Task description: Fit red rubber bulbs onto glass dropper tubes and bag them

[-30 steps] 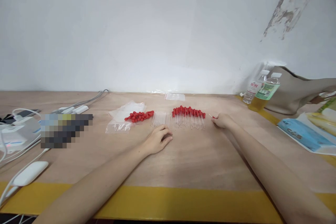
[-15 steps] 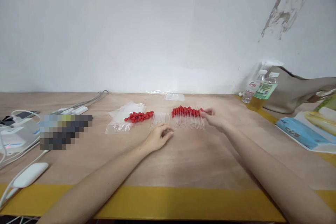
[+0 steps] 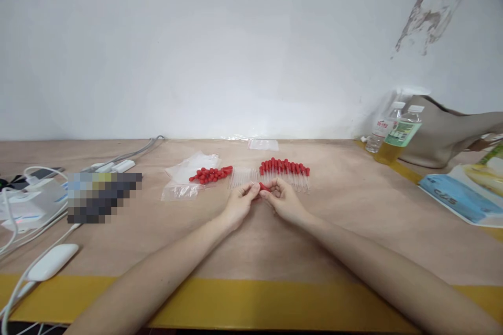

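My left hand (image 3: 240,203) and my right hand (image 3: 286,202) meet at the middle of the table, fingertips pinched on a small red rubber bulb (image 3: 264,187). Whether a glass tube is also between the fingers I cannot make out. Just beyond my left hand lies a row of clear thin tubes (image 3: 241,177). Behind my right hand, droppers with red bulbs (image 3: 285,166) lie side by side, clear stems towards me. A heap of loose red bulbs (image 3: 210,175) rests to the left, partly on clear plastic bags (image 3: 179,191).
On the left are a white charger with cables (image 3: 35,204), a white mouse-like object (image 3: 53,261) and a blurred-out dark item (image 3: 104,199). Two bottles (image 3: 398,133), a grey bag (image 3: 440,131) and a blue tissue pack (image 3: 459,196) stand at right. A small plastic bag (image 3: 263,145) lies by the wall.
My right hand has left the right end of the dropper row and come to the middle. It now joins my left hand, and a red bulb shows between them.
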`<state>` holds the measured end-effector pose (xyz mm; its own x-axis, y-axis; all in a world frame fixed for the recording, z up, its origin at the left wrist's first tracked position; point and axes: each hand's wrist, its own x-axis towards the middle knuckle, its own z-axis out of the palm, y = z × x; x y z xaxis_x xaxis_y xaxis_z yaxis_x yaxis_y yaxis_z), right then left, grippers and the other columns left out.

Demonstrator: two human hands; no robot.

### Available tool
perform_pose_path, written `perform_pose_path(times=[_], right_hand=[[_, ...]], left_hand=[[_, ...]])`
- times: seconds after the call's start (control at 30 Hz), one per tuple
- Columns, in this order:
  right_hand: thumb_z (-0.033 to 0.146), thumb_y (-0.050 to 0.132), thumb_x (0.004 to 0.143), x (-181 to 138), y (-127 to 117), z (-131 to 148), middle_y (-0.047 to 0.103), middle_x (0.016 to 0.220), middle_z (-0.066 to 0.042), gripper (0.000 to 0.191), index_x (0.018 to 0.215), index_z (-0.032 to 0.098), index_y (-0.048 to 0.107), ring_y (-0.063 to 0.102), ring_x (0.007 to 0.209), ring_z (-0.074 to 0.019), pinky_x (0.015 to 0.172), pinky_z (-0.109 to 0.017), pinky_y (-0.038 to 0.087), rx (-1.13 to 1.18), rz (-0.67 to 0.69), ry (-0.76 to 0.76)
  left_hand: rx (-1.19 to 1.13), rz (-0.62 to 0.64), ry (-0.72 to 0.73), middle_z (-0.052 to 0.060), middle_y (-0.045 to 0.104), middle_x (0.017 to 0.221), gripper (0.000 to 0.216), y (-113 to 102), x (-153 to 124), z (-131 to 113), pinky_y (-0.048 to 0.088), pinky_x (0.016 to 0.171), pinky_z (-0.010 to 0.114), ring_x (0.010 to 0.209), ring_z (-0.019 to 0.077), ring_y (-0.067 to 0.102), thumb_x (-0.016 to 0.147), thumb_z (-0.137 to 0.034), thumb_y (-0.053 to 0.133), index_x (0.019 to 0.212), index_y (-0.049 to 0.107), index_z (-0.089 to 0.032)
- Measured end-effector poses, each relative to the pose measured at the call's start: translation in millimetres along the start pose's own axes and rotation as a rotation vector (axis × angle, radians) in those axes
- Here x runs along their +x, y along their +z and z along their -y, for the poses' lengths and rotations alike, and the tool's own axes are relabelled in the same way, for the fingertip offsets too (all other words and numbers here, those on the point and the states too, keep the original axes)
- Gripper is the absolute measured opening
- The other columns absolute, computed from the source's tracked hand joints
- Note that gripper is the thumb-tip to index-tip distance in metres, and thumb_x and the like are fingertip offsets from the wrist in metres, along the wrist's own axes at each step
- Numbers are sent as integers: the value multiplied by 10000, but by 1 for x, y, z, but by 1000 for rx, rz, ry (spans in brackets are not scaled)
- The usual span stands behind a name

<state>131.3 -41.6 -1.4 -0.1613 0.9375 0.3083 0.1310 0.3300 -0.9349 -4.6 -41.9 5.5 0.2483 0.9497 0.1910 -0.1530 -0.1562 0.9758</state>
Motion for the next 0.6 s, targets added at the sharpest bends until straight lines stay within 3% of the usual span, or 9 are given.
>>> perform_pose_path(times=[0.13,0.27,0.37,0.6], right_hand=[[279,556,735,4,-16,0,606,832,-49,169,867,175,547,569,737,-143,648,-286,463,-64,20,-155],[257,549,750,2,-35,-7,602,820,-50,121,835,193,608,552,769,-163,700,-324,452,-322,-32,-345],[239,531,768,-4,-43,-11,598,824,-49,131,859,206,620,545,789,-170,725,-336,444,-449,-54,-438],[234,519,781,-15,-43,-8,614,825,-41,153,901,213,611,561,774,-160,707,-312,451,-503,-17,-470]], left_hand=[[484,-74,285,2,523,671,271,-15,2,-14,417,696,277,678,133,525,843,-383,396,785,523,-150],[960,74,524,46,503,852,253,-32,-2,-17,395,757,282,796,145,482,868,-192,328,1029,521,-162],[1060,192,597,60,473,869,362,-38,-5,-4,408,739,275,806,146,467,840,-94,312,1164,461,-159],[1019,214,631,53,521,935,336,-34,-6,9,422,753,270,833,133,503,855,-115,360,1157,475,-208]])
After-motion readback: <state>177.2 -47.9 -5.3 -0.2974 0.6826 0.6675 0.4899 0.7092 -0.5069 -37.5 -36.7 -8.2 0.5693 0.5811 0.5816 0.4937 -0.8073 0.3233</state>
